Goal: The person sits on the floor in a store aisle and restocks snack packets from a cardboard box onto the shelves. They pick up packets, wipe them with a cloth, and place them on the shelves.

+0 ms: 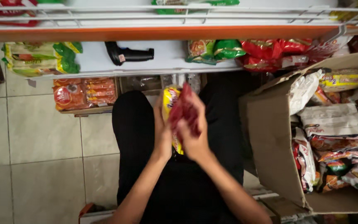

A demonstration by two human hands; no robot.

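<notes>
Both my hands meet in front of my lap, over black trousers. My left hand [163, 133] grips the side of a yellow snack packet [169, 99] that stands upright between the palms. My right hand [194, 139] presses against the packet's other side and holds a dark red cloth-like or foil piece [186, 111] over it. How the fingers sit on the far side is hidden.
A white shelf [92, 62] ahead carries green and yellow packets [38, 58], a black price gun [127, 54] and red packets [270, 52]. An open cardboard box [270, 141] full of snack packets stands at the right. Orange packets [83, 93] lie low on the tiled floor.
</notes>
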